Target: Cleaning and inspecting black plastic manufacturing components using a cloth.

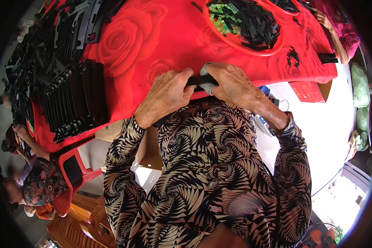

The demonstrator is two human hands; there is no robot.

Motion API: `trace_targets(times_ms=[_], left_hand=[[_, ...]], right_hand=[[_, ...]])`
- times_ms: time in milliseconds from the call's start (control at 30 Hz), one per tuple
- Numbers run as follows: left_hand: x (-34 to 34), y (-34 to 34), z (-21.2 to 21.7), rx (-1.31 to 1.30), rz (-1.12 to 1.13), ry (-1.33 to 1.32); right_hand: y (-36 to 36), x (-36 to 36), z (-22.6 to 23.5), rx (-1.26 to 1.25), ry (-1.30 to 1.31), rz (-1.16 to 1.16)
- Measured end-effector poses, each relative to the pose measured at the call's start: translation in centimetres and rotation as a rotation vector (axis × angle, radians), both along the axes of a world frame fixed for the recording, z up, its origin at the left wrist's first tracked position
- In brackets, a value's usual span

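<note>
Close in front of my body, at the edge of the red rose-patterned cloth, both hands grip one small black plastic part (200, 80). My left hand (166, 93) has its fingers closed on the left end of it. Grey fabric wraps the fingertips of my right hand (234, 86), which pinches the right end. Fingers cover much of the part, so its exact kind does not show. To the left lies a neat row of long black plastic parts (76, 97). A red basin (273, 50) beyond my right hand holds small black pieces and clear yellow-green ones.
A heap of loose black plastic parts (31, 78) covers the table's left side. Another person's arm (337, 39) rests at the far right edge, near a black piece (327, 58). People sit at the left by a red chair (72, 175). A red box (308, 91) stands below the table.
</note>
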State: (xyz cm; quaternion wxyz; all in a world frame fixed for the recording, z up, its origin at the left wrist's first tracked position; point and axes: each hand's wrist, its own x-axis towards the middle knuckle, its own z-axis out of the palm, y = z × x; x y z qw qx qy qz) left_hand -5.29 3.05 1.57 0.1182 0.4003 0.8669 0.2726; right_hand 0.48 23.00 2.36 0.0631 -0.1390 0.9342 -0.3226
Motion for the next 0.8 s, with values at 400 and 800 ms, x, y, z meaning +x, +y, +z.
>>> trace_targets(times_ms=[400,800], left_hand=[[0.9,-0.5,-1.1,0.318,0.293,-0.254],[2.5,1.0,-0.9,0.452,0.319,-0.679]], right_hand=[[2.4,0.0,1.4,-0.163,0.761,-0.391],[-0.2,-1.7,-0.1,-0.993,0.136,-0.439]])
